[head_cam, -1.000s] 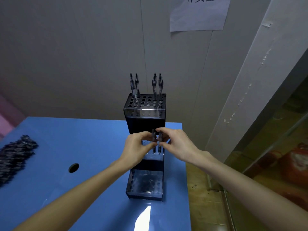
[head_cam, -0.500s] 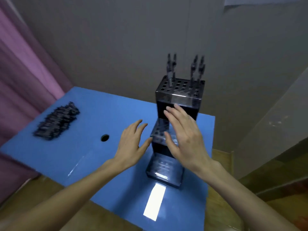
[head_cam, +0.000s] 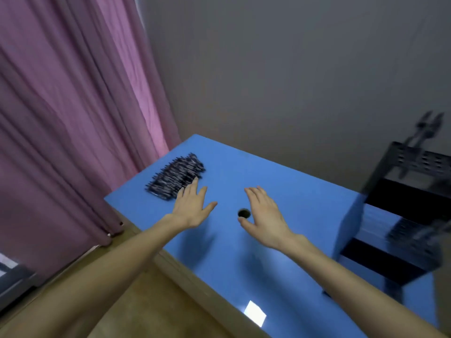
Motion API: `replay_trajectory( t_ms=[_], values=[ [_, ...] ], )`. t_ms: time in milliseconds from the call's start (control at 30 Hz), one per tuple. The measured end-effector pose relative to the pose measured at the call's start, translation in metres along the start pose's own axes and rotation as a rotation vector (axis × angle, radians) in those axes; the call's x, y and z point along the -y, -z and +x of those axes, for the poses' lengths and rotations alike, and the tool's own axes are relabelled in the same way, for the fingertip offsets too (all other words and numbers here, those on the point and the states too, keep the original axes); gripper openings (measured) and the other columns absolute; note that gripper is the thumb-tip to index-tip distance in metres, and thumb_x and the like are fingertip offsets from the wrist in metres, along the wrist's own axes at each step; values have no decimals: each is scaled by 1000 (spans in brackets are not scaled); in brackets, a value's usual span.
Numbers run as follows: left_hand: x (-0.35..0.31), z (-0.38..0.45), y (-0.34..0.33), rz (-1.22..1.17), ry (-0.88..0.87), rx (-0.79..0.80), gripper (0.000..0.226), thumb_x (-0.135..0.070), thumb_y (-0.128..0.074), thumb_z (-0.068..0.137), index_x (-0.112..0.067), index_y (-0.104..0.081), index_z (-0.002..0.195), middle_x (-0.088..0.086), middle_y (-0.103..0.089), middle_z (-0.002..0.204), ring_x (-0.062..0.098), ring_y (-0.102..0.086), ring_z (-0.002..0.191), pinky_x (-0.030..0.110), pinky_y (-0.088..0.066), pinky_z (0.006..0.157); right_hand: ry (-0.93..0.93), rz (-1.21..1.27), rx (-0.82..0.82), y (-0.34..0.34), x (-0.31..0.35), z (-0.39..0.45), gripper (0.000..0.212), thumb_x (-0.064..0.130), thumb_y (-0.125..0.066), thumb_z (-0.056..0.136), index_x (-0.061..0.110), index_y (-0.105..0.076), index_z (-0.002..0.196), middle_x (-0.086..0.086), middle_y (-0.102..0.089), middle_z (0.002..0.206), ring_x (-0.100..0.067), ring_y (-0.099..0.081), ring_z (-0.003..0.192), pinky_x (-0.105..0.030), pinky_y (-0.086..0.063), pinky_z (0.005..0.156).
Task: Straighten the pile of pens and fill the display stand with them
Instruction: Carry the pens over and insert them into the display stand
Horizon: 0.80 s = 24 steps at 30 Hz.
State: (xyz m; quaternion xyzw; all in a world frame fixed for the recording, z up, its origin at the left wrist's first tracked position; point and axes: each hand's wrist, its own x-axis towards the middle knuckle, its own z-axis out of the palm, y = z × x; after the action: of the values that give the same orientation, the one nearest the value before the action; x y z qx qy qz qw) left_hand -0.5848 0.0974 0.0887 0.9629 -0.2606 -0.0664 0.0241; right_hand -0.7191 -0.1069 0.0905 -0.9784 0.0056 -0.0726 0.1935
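Both hands are withdrawn from the display stand [head_cam: 412, 211], now left at the right. Left hand [head_cam: 191, 208] and right hand [head_cam: 266, 215] are spread flat, nothing held. Pile of pens [head_cam: 176, 176], beyond the table hole [head_cam: 244, 212], lies just past the left fingertips. Pens judged light, stiff, prone to rolling; best gathered around mid-barrel.

Just the one head cam, tilted and looking down-left across the blue table [head_cam: 305, 206] toward the pink curtain [head_cam: 73, 118], both forearms close in the foreground.
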Motion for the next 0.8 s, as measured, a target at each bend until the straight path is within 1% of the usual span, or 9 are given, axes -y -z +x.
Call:
replay_trajectory(
  t_ms=[100,200,367,467,567,633,700,800],
  values=[
    [68,15,15,65,-7,-2,74,-62,-33,104,-15,-25,161,15,0,171,33,-16,154,48,-11,126,-92,-22,68,-26,35,60,83,43,-58,98,6,-16,160,-11,-20,165,-31,-11,155,-44,-18,124],
    [128,24,33,46,22,12,74,-60,-34,104,-14,-24,161,16,-1,171,34,-17,154,49,-12,125,-130,-92,130,-44,59,111,83,44,-57,98,5,-17,159,-14,-24,163,-33,-15,154,-47,-21,123],
    [207,53,59,31,33,83,76,-61,-30,105,-13,-18,163,18,1,170,36,-14,155,50,-16,125,-229,-175,253,-53,81,187,74,45,-55,100,6,-24,155,-15,-35,154,-32,-28,145,-46,-31,116],
    [231,77,66,36,11,89,75,-61,-31,105,-14,-21,162,17,-1,170,36,-18,154,49,-20,123,-299,-185,303,-55,77,225,72,46,-53,101,6,-25,154,-16,-35,155,-34,-29,145,-48,-32,116],
    [258,117,66,59,-50,115,76,-62,-35,104,-15,-20,161,15,4,170,38,-24,151,49,-30,119,-337,-196,328,-71,71,275,72,46,-52,101,7,-24,154,-16,-34,155,-34,-29,145,-48,-33,115],
    [270,145,66,55,-109,150,77,-59,-42,103,-14,-20,161,15,13,170,37,-18,154,49,-34,118,-355,-162,325,-83,67,310,72,46,-53,101,7,-24,154,-17,-36,154,-35,-32,143,-49,-35,114],
    [279,176,65,92,-189,141,76,-56,-47,102,-14,-21,160,14,20,169,35,-11,156,49,-35,118,-349,-105,291,-98,63,348,76,44,-55,100,7,-20,157,-17,-36,154,-36,-35,141,-50,-38,112],
    [292,225,64,154,-291,162,76,-54,-49,102,-16,-20,161,12,22,169,35,-14,156,47,-38,116,-389,-5,237,-122,58,408,80,42,-57,100,7,-16,159,-18,-34,156,-37,-37,141,-49,-39,112]
  ],
)
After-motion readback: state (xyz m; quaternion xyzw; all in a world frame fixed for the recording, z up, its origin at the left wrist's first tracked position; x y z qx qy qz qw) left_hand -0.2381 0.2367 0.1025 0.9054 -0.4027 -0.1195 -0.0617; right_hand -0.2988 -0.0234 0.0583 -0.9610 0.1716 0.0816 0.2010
